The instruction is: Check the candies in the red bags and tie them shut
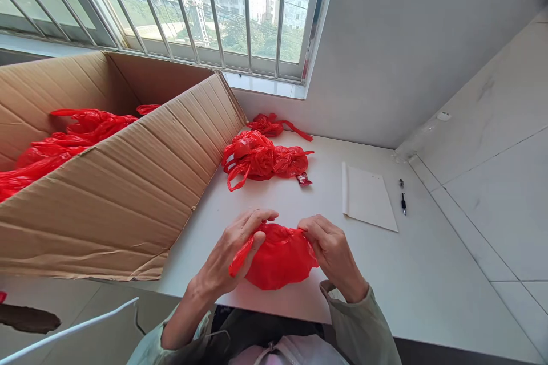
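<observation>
A red plastic bag (280,259) is in front of me at the near edge of the white table, its lower part rounded. My right hand (331,248) pinches its upper right rim. At the bag's upper left, my left hand (233,248) has its thumb over a strip of red plastic that pokes out to the left, with its fingers reaching across the top edge. What lies inside the bag is hidden. Beyond my hands, several bunched red bags (254,154) lie near the wall, with a small dark red packet (303,179) beside them.
On the left stands a large open cardboard box (128,182) holding more red plastic bags (77,131). A white notepad (370,197) and a black pen (403,203) lie to the right on the white table (436,274). Behind is a barred window (231,17).
</observation>
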Demonstrator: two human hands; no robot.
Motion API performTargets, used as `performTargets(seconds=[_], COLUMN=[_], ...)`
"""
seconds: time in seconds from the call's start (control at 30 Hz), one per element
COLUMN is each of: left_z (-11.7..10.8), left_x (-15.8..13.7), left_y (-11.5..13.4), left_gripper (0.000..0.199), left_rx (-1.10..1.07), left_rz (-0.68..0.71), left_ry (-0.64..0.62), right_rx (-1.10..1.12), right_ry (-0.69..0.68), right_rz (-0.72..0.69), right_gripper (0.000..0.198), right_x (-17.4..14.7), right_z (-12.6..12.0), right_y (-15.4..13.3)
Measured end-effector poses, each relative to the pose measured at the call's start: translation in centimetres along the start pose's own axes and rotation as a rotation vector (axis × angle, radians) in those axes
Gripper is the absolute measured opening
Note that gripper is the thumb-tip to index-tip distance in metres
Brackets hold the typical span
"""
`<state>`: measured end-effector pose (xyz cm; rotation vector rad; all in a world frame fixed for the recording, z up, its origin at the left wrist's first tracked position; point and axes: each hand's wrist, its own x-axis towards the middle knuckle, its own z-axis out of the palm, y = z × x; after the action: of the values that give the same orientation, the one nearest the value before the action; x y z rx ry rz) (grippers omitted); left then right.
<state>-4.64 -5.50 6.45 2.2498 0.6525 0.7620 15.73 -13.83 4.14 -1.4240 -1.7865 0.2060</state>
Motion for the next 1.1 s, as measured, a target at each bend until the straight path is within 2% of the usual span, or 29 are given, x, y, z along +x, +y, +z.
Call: performTargets(seconds=[0.1,0.2,0.27,0.37,0.5,0.57,0.63,0.73,0.8,0.87,1.1], left_z=[-1.4,-2.8,-3.2,-3.1,-3.0,-3.0,-2.5,-1.1,-0.2,0.1,-0.9], left_x=[-1.2,-2.8,-3.7,-4.3,-4.2,-3.8,-3.3,-2.8,-2.7,-2.9,-4.1], left_y=[-1.1,-2.3,-3.1,-3.9,-4.2,-4.0,-3.7,-3.4,-3.6,-4.0,-5.2], left_gripper=[0.028,0.020,0.028,0.032,0.035,0.037,0.041,0.047,0.048,0.048,0.041], left_rx=[0.330,0.618,0.698,0.644,0.382,0.253,0.120,-0.050,-0.081,-0.064,-0.013], left_rz=[0.159,0.233,0.235,0.204,0.102,0.001,-0.119,-0.269,-0.326,-0.341,-0.320], left_ry=[0.083,0.155,0.142,0.054,-0.014,0.000,0.006,-0.032,-0.054,-0.073,-0.186], right_rx=[-0.228,-0.404,-0.434,-0.380,-0.070,0.218,0.598,1.172,1.396,1.460,1.321], right_ry=[0.069,0.146,0.145,0.100,0.135,0.142,0.145,0.130,0.110,0.129,0.209], right_rz=[-0.070,-0.105,-0.112,-0.069,0.134,0.297,0.424,0.465,0.469,0.515,0.718], right_gripper=[0.025,0.025,0.025,0.024,0.016,0.017,0.024,0.028,0.030,0.032,0.038], right_x=[-1.5,-3.6,-4.9,-5.9,-5.2,-4.3,-3.3,-1.8,-1.0,-0.5,-1.0], right_z=[-1.0,-1.8,-1.8,-1.5,-1.5,-1.4,-0.8,0.7,1.5,1.9,1.9], right_y=[1.8,4.5,6.1,7.2,6.3,5.2,4.0,2.4,1.8,1.7,3.6])
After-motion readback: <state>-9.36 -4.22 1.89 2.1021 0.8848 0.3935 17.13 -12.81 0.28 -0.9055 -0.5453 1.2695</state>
